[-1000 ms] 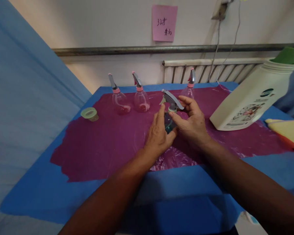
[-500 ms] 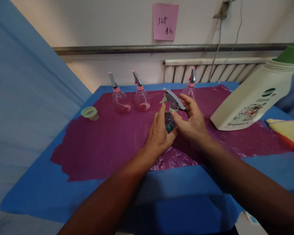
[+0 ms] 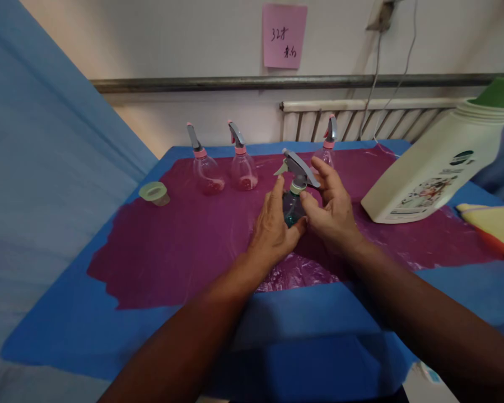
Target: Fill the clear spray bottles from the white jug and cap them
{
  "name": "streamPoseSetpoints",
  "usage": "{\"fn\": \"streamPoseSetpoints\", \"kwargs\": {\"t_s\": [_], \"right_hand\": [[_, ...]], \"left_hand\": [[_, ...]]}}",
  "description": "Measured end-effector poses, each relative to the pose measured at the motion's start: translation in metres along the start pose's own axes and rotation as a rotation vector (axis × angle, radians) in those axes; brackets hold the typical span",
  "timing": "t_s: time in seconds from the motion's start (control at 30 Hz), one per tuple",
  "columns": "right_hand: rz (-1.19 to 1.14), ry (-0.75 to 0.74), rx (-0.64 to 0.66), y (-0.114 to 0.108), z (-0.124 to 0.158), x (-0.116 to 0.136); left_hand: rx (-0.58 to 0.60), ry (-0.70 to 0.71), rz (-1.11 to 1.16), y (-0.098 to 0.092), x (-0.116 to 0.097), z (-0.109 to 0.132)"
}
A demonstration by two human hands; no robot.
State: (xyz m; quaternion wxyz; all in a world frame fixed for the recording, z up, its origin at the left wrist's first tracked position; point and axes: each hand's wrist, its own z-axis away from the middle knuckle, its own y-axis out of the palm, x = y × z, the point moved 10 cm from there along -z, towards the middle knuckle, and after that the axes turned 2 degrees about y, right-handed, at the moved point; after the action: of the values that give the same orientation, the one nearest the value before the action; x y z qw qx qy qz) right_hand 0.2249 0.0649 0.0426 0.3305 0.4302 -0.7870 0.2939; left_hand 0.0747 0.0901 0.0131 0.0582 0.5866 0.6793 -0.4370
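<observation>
A small spray bottle with a grey trigger head, pale green collar and bluish-green liquid stands between my hands, a little tilted. My left hand is closed round its body, with the fingers along the left side and the thumb in front. My right hand is curled loosely about the neck from the right. Its thumb lies beside the collar, and its other fingers are behind the spray head, partly hidden. Close behind stands another spray bottle with a pink collar, its lower part hidden by my right hand.
Two pink-collared spray bottles with reddish contents stand at the back left. A small pale green cup is further left. A large cream jug and a yellow cloth are on the right. Purple plastic covers the blue table cover.
My right thumb has drawn back slightly to the right, leaving more of the green collar in view. My left hand keeps its hold on the bottle, which has barely shifted.
</observation>
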Motion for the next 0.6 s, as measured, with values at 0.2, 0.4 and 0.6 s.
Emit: {"fn": "streamPoseSetpoints", "kwargs": {"t_s": [0.2, 0.4, 0.6], "right_hand": [[0.039, 0.005, -0.016, -0.002, -0.004, 0.004], [-0.03, -0.05, -0.1, -0.012, -0.007, 0.013], [-0.048, -0.205, -0.213, -0.05, -0.016, 0.06]], "left_hand": [[-0.012, 0.01, 0.0, 0.0, -0.001, 0.0], [0.009, -0.046, 0.002, 0.002, 0.003, 0.001], [0.043, -0.135, 0.003, 0.001, 0.004, 0.001]]}}
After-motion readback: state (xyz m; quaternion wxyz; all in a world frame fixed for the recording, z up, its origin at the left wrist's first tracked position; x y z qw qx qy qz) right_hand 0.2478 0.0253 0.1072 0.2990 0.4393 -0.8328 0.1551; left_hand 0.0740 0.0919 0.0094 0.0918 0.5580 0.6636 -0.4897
